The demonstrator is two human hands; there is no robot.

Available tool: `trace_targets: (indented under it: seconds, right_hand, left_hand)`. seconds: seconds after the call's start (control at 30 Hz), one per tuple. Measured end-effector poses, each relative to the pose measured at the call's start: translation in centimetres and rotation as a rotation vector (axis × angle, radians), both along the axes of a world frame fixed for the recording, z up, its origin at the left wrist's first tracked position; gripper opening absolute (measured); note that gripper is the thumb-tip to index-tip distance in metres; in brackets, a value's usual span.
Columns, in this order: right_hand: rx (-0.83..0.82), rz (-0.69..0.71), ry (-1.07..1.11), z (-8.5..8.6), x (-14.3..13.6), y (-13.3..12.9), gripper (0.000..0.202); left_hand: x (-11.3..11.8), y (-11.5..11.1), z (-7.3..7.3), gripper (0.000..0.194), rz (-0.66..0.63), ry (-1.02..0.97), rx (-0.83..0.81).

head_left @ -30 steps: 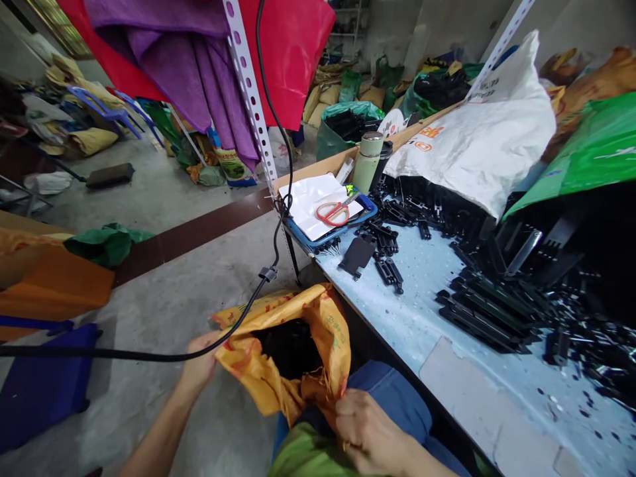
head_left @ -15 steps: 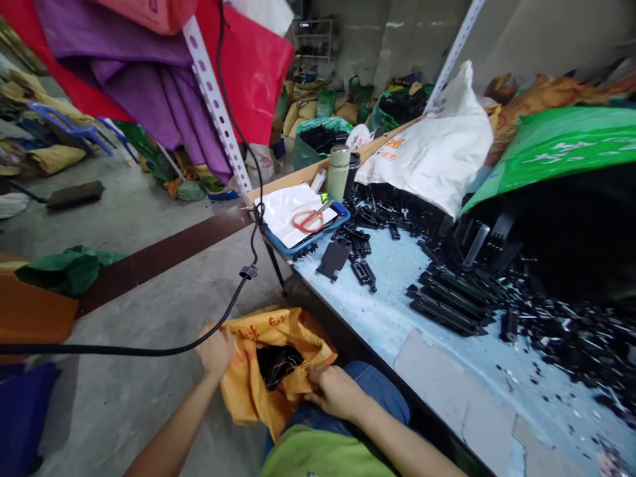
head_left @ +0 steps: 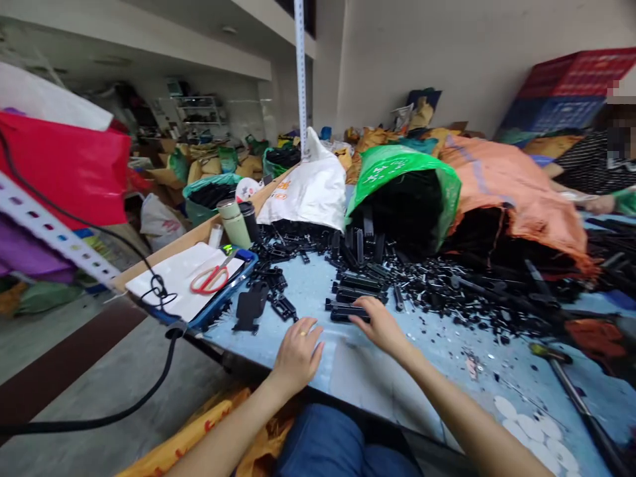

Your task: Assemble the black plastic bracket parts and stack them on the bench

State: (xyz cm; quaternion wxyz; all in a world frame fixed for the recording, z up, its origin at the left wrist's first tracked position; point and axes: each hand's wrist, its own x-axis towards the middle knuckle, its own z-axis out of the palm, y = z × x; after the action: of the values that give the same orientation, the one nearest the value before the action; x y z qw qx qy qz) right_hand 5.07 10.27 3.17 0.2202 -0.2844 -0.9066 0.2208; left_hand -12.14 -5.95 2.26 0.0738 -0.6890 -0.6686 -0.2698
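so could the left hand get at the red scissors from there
Probably yes: the left hand looks empty, and only low black parts lie between it and the scissors, which rest uncovered on the white paper.

Left forearm (head_left: 236,424), bared, is angled inward and upward across the front edge of the table (head_left: 309,281); the left hand (head_left: 297,356) is held palm down just inside that edge, fingers loosely bent and pointed toward the far side, thumb set apart. Right forearm (head_left: 460,404), also bared, is slanted inward over the front edge, its wrist (head_left: 406,351) kept roughly in line; the right hand (head_left: 381,326) is placed slightly farther in, palm down and open, fingers bent and directed toward the left end, thumb parted from them.
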Motion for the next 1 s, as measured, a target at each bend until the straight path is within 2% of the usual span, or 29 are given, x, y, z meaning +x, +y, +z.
trace_targets:
  seconds: [0.07, 0.13, 0.2, 0.27, 0.33, 0.4, 0.47, 0.5, 0.57, 0.6, 0.63, 0.7, 0.73, 0.8, 0.87, 0.93, 1.0]
  right_hand:
    - [-0.001, -0.153, 0.003, -0.9, 1.6, 4.2, 0.023]
    - [-0.025, -0.245, -0.031, -1.3, 2.6, 7.5, 0.021]
    - [-0.045, -0.3, -0.069, -1.3, 2.5, 10.1, 0.019]
    - [-0.056, -0.341, -0.083, -1.0, 1.2, 12.5, 0.017]
    - [-0.064, -0.385, -0.074, -0.8, -1.1, 15.1, 0.019]
    - [-0.087, -0.457, -0.065, -0.8, -4.1, 17.7, 0.024]
    - [-0.13, -0.537, -0.067, -1.1, -7.0, 20.0, 0.029]
    - [-0.158, -0.567, -0.07, -1.3, -8.3, 20.8, 0.031]
    - [-0.213, -0.599, -0.069, -2.0, -10.1, 22.0, 0.033]
    - [-0.236, -0.602, -0.061, -2.3, -10.7, 22.4, 0.034]
    - [-0.255, -0.601, -0.046, -2.6, -11.1, 22.6, 0.035]
    - [-0.284, -0.586, 0.001, -2.8, -11.2, 22.9, 0.039]
    - [-0.295, -0.573, 0.034, -2.7, -11.1, 22.9, 0.042]
    - [-0.314, -0.531, 0.113, -2.2, -10.4, 22.7, 0.048]
    - [-0.33, -0.473, 0.188, -1.4, -9.0, 21.7, 0.049]
    - [-0.351, -0.413, 0.243, -0.5, -6.6, 19.6, 0.049]
    - [-0.375, -0.284, 0.282, 0.2, -3.1, 16.0, 0.049]
  left_hand:
    - [2.0, 5.5, -0.4, 0.041, -0.083, 0.103, -0.079]
    - [3.7, 10.2, -1.7, 0.054, -0.146, 0.19, -0.125]
    - [4.7, 13.7, -3.3, 0.057, -0.206, 0.251, -0.162]
    - [5.1, 15.9, -4.5, 0.054, -0.259, 0.277, -0.183]
    - [5.1, 17.0, -5.0, 0.053, -0.278, 0.268, -0.174]
    - [4.8, 17.6, -4.5, 0.057, -0.282, 0.241, -0.138]
    - [3.8, 18.4, -3.4, 0.058, -0.265, 0.206, -0.095]
    - [2.7, 19.0, -2.7, 0.056, -0.208, 0.182, -0.089]
    - [-0.5, 20.6, -1.2, 0.046, 0.033, 0.122, -0.114]
    - [-2.8, 21.4, -0.5, 0.04, 0.228, 0.083, -0.159]
    - [-5.3, 22.3, 0.0, 0.038, 0.369, 0.057, -0.175]
    - [-10.5, 23.7, 0.6, 0.04, 0.52, 0.033, -0.193]
    - [-13.0, 24.2, 0.7, 0.04, 0.556, 0.026, -0.207]
    - [-17.0, 24.7, 0.7, 0.034, 0.546, 0.017, -0.25]
    - [-19.4, 24.8, 0.7, 0.029, 0.488, 0.009, -0.28]
    - [-20.2, 24.5, 0.7, 0.029, 0.417, 0.0, -0.281]
    - [-19.5, 23.9, 0.9, 0.033, 0.349, -0.016, -0.256]
